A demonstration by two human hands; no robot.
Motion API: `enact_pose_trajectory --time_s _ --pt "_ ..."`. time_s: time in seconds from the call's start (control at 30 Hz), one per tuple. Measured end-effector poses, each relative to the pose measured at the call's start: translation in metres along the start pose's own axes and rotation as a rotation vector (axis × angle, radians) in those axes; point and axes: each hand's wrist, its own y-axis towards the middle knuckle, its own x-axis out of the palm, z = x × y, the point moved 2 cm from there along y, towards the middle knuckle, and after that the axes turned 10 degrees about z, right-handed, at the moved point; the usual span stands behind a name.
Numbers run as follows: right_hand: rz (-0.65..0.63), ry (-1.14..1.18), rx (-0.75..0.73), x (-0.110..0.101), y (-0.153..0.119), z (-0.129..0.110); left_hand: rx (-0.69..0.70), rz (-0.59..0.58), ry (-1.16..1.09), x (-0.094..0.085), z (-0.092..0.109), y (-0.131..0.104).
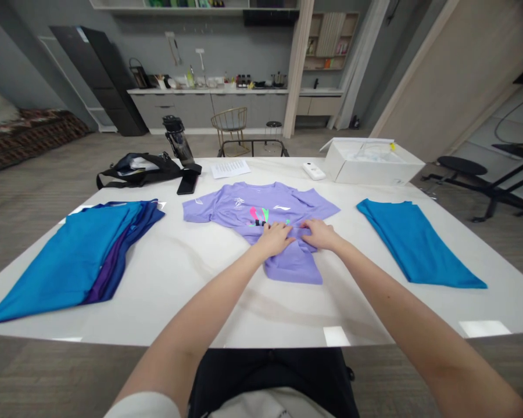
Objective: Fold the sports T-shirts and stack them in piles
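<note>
A light purple T-shirt (261,200) lies on the white table in front of me, its collar away from me and both sleeves spread to the sides. White marks and a pink, green and black print show on its chest. My left hand (276,238) is closed on the cloth just below the print. Close beside it, my right hand (320,234) pinches the same shirt with curled fingers. Between the hands the fabric is gathered in creases, and the hem part hangs narrow and rumpled toward me. My fingers partly hide the print.
Stacked folded blue and purple clothes (70,255) lie at left, a folded blue garment (418,241) at right. Along the far side are a black bag (142,168), bottle (178,139), phone (187,184), paper (230,169), white device (314,171) and open white box (370,165).
</note>
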Motion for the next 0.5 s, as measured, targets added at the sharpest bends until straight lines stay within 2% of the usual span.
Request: enact_pose_trajectory --time_s 0.1,0.2,0.33,0.43,0.5 --pt "-0.009 -0.089 0.120 -0.004 -0.010 0.000 -0.033 0.036 0.037 0.008 0.011 0.000" --pt "0.018 -0.008 0.156 -0.014 -0.016 -0.003 -0.059 0.081 0.042 0.005 0.015 -0.002" --pt "0.130 0.320 0.018 -0.037 -0.027 -0.020 -0.028 0.195 -0.087 -0.012 0.022 -0.005" --pt "0.161 0.584 -0.115 -0.056 -0.044 -0.035 0.023 0.247 -0.205 -0.032 0.029 -0.011" --pt "0.183 0.666 -0.157 -0.061 -0.057 -0.041 0.028 0.273 -0.239 -0.047 0.030 -0.021"
